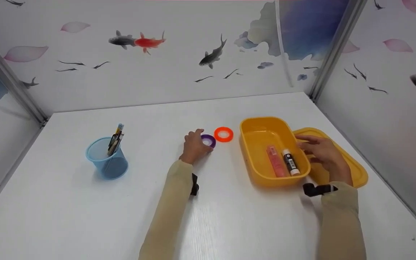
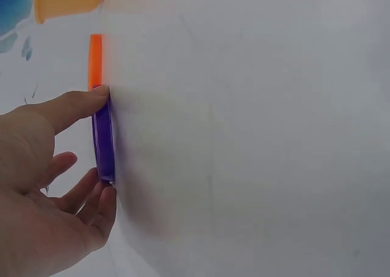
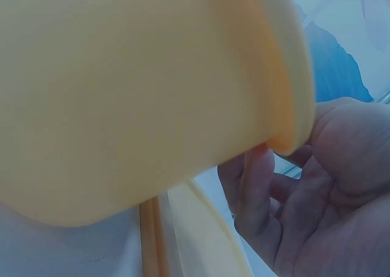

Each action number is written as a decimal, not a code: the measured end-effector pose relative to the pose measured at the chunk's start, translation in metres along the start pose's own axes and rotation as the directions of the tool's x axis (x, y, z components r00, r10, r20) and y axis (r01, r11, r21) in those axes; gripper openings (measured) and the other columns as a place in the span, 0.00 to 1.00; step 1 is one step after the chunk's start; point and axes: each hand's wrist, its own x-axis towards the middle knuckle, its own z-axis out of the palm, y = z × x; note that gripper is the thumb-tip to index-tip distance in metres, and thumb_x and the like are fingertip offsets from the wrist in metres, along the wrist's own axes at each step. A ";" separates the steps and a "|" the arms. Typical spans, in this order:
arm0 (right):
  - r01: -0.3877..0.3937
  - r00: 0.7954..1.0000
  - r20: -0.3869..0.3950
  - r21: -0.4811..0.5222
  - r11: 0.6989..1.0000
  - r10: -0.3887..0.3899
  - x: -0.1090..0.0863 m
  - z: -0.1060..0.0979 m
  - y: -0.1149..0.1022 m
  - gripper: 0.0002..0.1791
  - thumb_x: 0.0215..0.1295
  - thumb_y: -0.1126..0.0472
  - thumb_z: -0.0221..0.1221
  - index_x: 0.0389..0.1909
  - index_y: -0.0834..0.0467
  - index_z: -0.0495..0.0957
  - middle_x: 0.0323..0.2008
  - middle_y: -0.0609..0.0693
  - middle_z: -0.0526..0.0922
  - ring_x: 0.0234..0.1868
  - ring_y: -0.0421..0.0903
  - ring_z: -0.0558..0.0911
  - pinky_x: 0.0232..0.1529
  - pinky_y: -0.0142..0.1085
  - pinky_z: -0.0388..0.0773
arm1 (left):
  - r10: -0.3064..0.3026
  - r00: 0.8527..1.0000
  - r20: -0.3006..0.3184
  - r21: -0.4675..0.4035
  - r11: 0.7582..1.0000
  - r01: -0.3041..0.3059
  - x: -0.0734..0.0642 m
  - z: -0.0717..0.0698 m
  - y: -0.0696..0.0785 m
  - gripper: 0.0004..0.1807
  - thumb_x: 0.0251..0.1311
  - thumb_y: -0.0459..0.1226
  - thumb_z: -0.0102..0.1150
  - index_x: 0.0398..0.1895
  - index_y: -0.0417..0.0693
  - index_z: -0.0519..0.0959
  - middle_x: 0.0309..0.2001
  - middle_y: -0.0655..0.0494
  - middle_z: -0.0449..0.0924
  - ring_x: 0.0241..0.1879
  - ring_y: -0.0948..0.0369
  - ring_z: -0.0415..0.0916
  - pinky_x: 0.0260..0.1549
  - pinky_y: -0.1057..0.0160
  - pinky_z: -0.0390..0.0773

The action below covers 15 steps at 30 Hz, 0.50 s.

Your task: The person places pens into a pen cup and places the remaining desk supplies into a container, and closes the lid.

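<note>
My left hand (image 1: 194,147) pinches a purple tape roll (image 2: 104,143) lying flat on the table, thumb on one side and fingertips on the other. An orange-red tape roll (image 1: 224,134) lies right beside it. At the right, my right hand (image 1: 321,153) holds the rim of a yellow plastic box (image 1: 247,155); its fingertips meet the outer wall (image 3: 140,94) under the rim, and the thumb tip is hidden. Inside the box lie a pink stick-shaped item (image 1: 276,161) and a black-and-white glue stick (image 1: 291,162).
A yellow lid (image 1: 356,171) lies partly under the right hand, beside the box. Farther left, a light blue pen cup (image 1: 108,167) contains several pens (image 1: 116,139). Printed panels (image 1: 179,72) enclose the white table (image 1: 67,216) at the back and sides.
</note>
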 end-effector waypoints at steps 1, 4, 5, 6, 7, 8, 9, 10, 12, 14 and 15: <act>-0.003 1.000 0.000 -0.002 1.000 0.003 0.000 0.000 0.000 0.34 0.73 0.41 0.54 0.75 0.48 0.63 0.72 0.56 0.68 0.61 0.53 0.73 0.49 0.31 0.79 | -0.006 1.000 0.013 0.001 1.000 0.006 0.000 0.000 0.001 0.42 0.56 0.38 0.72 0.74 0.49 0.63 0.68 0.42 0.66 0.68 0.49 0.63 0.70 0.47 0.71; -0.002 1.000 -0.002 -0.008 1.000 0.002 0.001 -0.001 0.001 0.34 0.73 0.41 0.54 0.75 0.48 0.63 0.72 0.57 0.68 0.62 0.53 0.73 0.50 0.32 0.79 | -0.002 0.999 0.048 0.003 1.000 0.002 -0.001 -0.002 0.003 0.43 0.56 0.40 0.72 0.74 0.48 0.62 0.68 0.42 0.66 0.68 0.49 0.63 0.70 0.49 0.71; 0.002 1.000 -0.004 -0.012 1.000 -0.002 0.002 -0.001 0.001 0.34 0.73 0.41 0.54 0.75 0.49 0.63 0.72 0.57 0.68 0.63 0.54 0.73 0.50 0.32 0.79 | 0.010 0.998 0.056 0.003 1.000 -0.010 -0.001 -0.002 0.004 0.43 0.56 0.40 0.72 0.74 0.47 0.62 0.67 0.41 0.67 0.68 0.48 0.63 0.70 0.50 0.71; 0.005 1.000 -0.004 -0.014 1.000 -0.005 0.002 -0.001 0.001 0.34 0.73 0.41 0.54 0.75 0.49 0.63 0.72 0.57 0.68 0.63 0.54 0.74 0.51 0.32 0.79 | 0.022 0.998 0.063 -0.001 1.000 -0.022 -0.002 -0.003 0.006 0.43 0.56 0.40 0.72 0.74 0.46 0.62 0.67 0.41 0.68 0.68 0.48 0.64 0.70 0.50 0.72; 0.009 1.000 -0.004 -0.019 1.000 -0.009 0.003 -0.001 0.001 0.35 0.72 0.41 0.54 0.75 0.49 0.63 0.72 0.57 0.68 0.63 0.54 0.74 0.51 0.33 0.79 | 0.033 0.997 0.070 -0.005 0.999 -0.033 -0.003 -0.004 0.008 0.44 0.55 0.40 0.73 0.74 0.45 0.63 0.67 0.41 0.68 0.68 0.47 0.64 0.69 0.50 0.72; 0.012 1.000 -0.005 -0.018 1.000 -0.013 0.003 -0.001 0.000 0.35 0.72 0.40 0.55 0.75 0.49 0.63 0.72 0.58 0.68 0.64 0.55 0.73 0.52 0.33 0.79 | 0.042 0.996 0.078 -0.010 0.999 -0.041 -0.005 -0.006 0.011 0.44 0.55 0.41 0.73 0.74 0.45 0.63 0.67 0.41 0.68 0.68 0.47 0.64 0.69 0.50 0.72; 0.016 1.000 -0.007 -0.020 1.000 -0.016 0.003 -0.001 0.001 0.36 0.72 0.40 0.55 0.76 0.49 0.62 0.72 0.58 0.68 0.64 0.55 0.73 0.53 0.33 0.79 | 0.052 0.995 0.085 -0.014 0.999 -0.051 -0.006 -0.007 0.014 0.44 0.54 0.41 0.73 0.73 0.45 0.63 0.67 0.41 0.68 0.67 0.47 0.65 0.69 0.50 0.73; 0.015 1.000 -0.007 -0.023 1.000 -0.016 0.003 -0.001 0.001 0.36 0.71 0.40 0.55 0.76 0.48 0.62 0.72 0.57 0.68 0.64 0.55 0.73 0.54 0.34 0.79 | 0.059 0.994 0.093 -0.016 0.998 -0.057 -0.008 -0.008 0.017 0.44 0.54 0.41 0.73 0.73 0.45 0.63 0.67 0.41 0.69 0.67 0.48 0.65 0.69 0.51 0.73; 0.007 1.000 -0.011 -0.016 1.000 -0.007 0.003 0.000 0.001 0.36 0.71 0.39 0.55 0.76 0.48 0.62 0.73 0.56 0.67 0.64 0.54 0.73 0.56 0.34 0.78 | 0.054 0.992 0.113 -0.024 0.998 -0.051 -0.012 -0.009 0.024 0.44 0.54 0.42 0.73 0.74 0.48 0.63 0.68 0.43 0.67 0.67 0.50 0.67 0.68 0.52 0.74; 0.005 1.000 -0.014 -0.007 1.000 -0.005 0.003 0.001 0.002 0.36 0.70 0.39 0.56 0.76 0.47 0.62 0.74 0.55 0.67 0.64 0.54 0.74 0.57 0.35 0.78 | 0.049 0.991 0.121 -0.021 0.999 -0.047 -0.016 -0.011 0.032 0.44 0.54 0.43 0.73 0.74 0.51 0.62 0.68 0.46 0.67 0.66 0.52 0.68 0.68 0.53 0.74; 0.005 1.000 -0.011 -0.006 1.000 -0.005 0.003 0.002 0.002 0.36 0.70 0.39 0.56 0.75 0.47 0.62 0.74 0.54 0.67 0.64 0.53 0.74 0.58 0.35 0.77 | 0.053 0.991 0.120 -0.016 0.999 -0.051 -0.018 -0.011 0.036 0.44 0.54 0.43 0.73 0.74 0.52 0.62 0.68 0.47 0.66 0.65 0.52 0.68 0.67 0.54 0.75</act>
